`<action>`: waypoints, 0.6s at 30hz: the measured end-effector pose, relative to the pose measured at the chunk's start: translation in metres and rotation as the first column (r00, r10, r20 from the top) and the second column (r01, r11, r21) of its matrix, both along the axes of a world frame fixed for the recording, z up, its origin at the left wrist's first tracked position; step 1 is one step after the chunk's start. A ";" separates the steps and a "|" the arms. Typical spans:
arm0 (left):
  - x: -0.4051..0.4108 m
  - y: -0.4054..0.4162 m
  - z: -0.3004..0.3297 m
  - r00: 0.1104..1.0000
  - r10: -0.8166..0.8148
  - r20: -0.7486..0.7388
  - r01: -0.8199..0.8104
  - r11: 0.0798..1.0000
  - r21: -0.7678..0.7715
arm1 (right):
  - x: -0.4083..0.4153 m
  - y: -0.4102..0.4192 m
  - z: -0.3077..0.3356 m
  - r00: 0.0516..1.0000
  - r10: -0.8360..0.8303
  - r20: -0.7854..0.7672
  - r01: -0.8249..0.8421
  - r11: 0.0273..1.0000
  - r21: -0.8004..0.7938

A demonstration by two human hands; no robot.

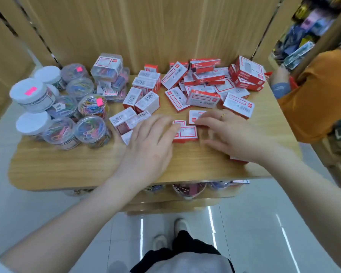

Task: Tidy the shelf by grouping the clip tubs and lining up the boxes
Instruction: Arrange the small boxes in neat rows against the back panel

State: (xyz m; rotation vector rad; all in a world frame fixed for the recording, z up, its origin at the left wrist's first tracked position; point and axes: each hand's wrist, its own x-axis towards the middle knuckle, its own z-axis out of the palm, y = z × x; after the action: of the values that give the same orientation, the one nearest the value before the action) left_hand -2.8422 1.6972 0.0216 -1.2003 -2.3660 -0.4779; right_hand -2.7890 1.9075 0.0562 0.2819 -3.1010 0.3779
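Note:
Several round clear tubs of coloured clips (91, 130) stand grouped at the shelf's left, some with white lids (29, 92). Red-and-white boxes lie jumbled across the middle and right (203, 98). My left hand (150, 142) lies flat with straight fingers, its fingertips touching a small flat box (187, 133) near the front. My right hand (226, 133), wearing a ring, reaches over another small box (195, 116) with fingers spread and slightly blurred; nothing is gripped. A box corner (237, 159) peeks out under my right wrist.
The wooden shelf top (67, 166) has a back panel behind it. A stack of clear square clip boxes (108, 75) stands at the back. A person in an orange top (319, 95) stands close at the right. Lower shelves hold more tubs (187, 189).

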 end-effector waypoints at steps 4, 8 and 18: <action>0.010 0.022 0.005 0.971 -0.035 0.238 0.064 0.991 -0.116 | 0.037 0.024 0.002 0.964 -0.211 0.164 0.201 0.977 0.075; 0.011 0.044 0.008 0.928 0.053 0.368 0.027 0.978 -0.209 | 0.059 0.041 -0.006 0.909 -0.344 0.234 0.370 0.926 -0.076; 0.000 0.081 0.002 0.907 -0.053 0.417 0.119 0.984 -0.136 | 0.045 0.059 -0.027 0.957 -0.288 -0.031 0.279 0.945 -0.174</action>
State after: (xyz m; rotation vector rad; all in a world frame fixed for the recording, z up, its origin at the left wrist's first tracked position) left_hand -2.8426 1.7778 0.0239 -1.3936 -2.7593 -0.6367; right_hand -2.7436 1.9669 0.0291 -0.1529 -2.9673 0.6043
